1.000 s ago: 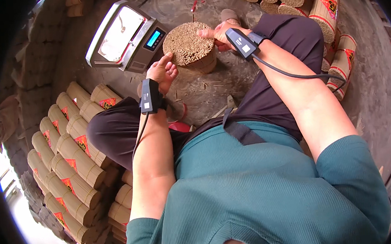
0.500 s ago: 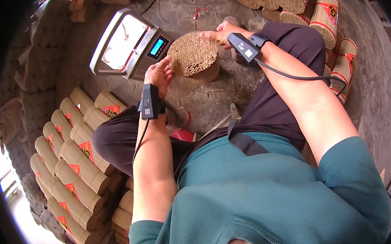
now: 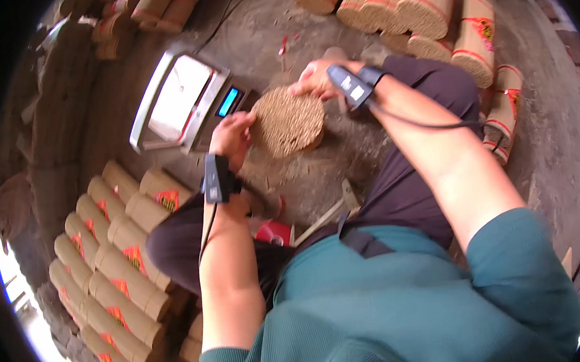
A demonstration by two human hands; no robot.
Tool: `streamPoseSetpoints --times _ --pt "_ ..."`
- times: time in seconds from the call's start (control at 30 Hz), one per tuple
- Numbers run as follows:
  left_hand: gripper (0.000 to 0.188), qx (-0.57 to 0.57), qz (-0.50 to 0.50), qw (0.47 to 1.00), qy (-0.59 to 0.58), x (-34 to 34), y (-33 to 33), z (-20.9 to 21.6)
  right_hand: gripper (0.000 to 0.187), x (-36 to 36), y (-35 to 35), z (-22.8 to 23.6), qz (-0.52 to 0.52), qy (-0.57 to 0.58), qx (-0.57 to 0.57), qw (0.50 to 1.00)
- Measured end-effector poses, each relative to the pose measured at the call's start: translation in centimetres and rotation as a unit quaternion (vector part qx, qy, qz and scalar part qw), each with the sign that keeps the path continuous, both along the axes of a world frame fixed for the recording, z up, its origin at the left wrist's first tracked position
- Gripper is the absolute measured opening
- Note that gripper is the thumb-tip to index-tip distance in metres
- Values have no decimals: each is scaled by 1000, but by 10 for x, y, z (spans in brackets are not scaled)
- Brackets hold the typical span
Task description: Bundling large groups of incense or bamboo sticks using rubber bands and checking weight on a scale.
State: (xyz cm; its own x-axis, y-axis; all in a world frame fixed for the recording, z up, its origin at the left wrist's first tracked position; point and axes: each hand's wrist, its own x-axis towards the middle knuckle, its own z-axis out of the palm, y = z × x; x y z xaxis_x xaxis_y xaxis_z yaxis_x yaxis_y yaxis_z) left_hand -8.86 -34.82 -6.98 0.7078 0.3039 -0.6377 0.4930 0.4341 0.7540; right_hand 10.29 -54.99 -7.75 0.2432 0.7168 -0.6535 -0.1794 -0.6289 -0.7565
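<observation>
A round bundle of thin, pale wooden sticks [image 3: 288,122] stands on the floor before me, its packed stick ends facing up. Against its left rim rest the fingertips of my left hand [image 3: 231,139], the fingers curled. My right hand [image 3: 320,78] grips the far right rim, thumb over the top edge and the other fingers partly hidden behind the side. Just left of the bundle sits a digital scale [image 3: 187,104] with a pale platform and a lit blue display.
Wrapped stick bundles [image 3: 118,270] with red labels are stacked in rows at left. More red-banded bundles [image 3: 419,7] lie at the far right. A red round object [image 3: 273,233] and a metal bar [image 3: 323,219] are near my legs. A black cable [image 3: 224,14] crosses the floor.
The view has shifted, so floor things appear lower. The bundle's top now looks rounder and more even, with less of its side showing. Both hands stay at its rim.
</observation>
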Motion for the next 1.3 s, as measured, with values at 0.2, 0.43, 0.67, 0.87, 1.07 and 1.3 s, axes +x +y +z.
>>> streamPoseSetpoints --times 0.2,0.43,0.67,0.87,1.07,1.3 --pt "10 -6 23 1000 -17 -18 24 -27 41 -26 7 16 -34 -45 89 994" --pt "57 -237 36 971 -19 -22 16 -54 49 -4 -39 -29 -167 184 58 967" --pt "72 -354 -43 934 13 -18 -28 -30 53 -67 -36 -21 -230 254 18 939" --pt "55 -350 81 933 -36 -28 -52 -22 54 -96 -39 5 -279 343 58 895" --pt "57 -229 89 952 -185 -47 -68 71 69 -111 -44 66 -353 1 199 914" --pt "93 94 -69 878 -465 3 -138 218 105 -97 -123 215 -260 123 492 821"
